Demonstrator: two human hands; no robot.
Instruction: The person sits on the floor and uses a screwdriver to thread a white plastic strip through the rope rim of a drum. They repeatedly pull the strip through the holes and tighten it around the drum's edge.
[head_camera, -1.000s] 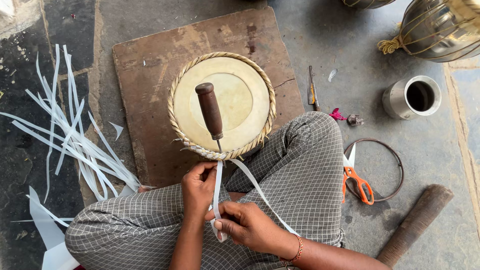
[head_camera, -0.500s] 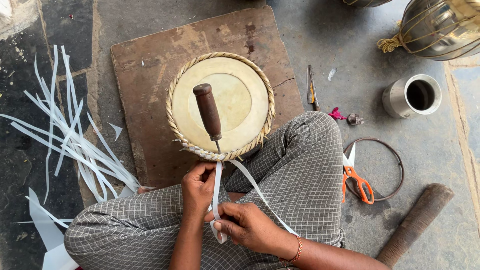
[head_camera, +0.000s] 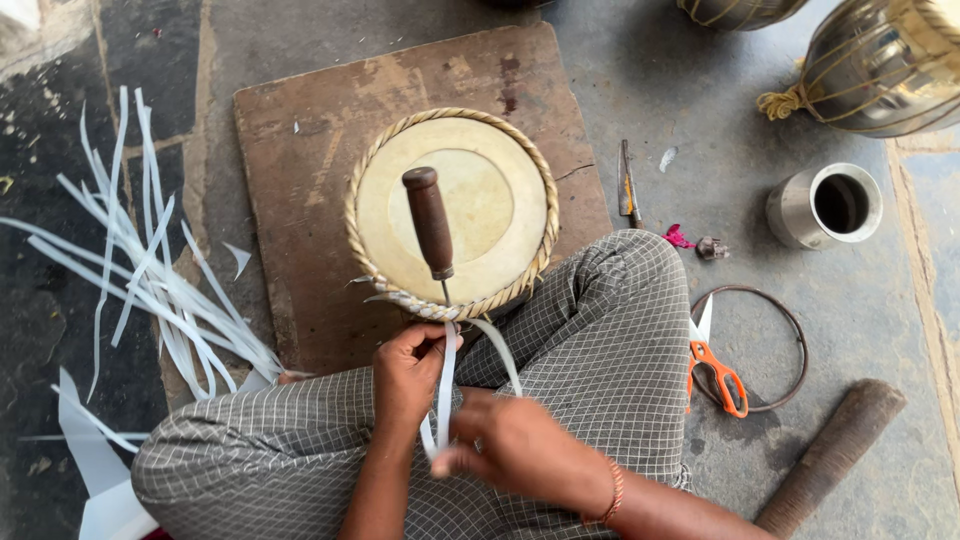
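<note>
Strip (head_camera: 443, 385) pinched between left hand (head_camera: 405, 375) and right hand (head_camera: 520, 445), below drum (head_camera: 452, 210).

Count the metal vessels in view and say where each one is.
3: a small steel cup standing open on the floor at right, a rope-laced metal pot at top right, and another cut by the top edge. More may lie outside the frame.
</note>
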